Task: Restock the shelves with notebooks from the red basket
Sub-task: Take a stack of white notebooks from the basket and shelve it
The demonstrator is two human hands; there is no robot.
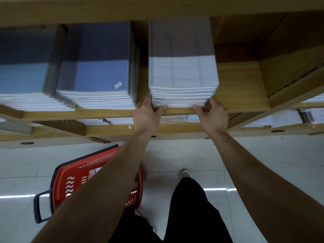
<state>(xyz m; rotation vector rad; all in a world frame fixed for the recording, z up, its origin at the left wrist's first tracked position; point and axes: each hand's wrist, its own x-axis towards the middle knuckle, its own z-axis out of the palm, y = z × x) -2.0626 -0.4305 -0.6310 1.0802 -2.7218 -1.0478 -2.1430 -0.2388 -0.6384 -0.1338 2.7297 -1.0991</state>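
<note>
On the wooden shelf, both hands clamp the white notebook stack: left hand and right hand gripping the front corners. Looks heavy, covers liable to slide; hold low. Red basket on floor.

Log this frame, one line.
left grip: holds notebook stack left corner | right grip: holds its right corner | notebook stack: on shelf | red basket: on floor

Wooden shelf, three notebook stacks, floor, red basket
</note>
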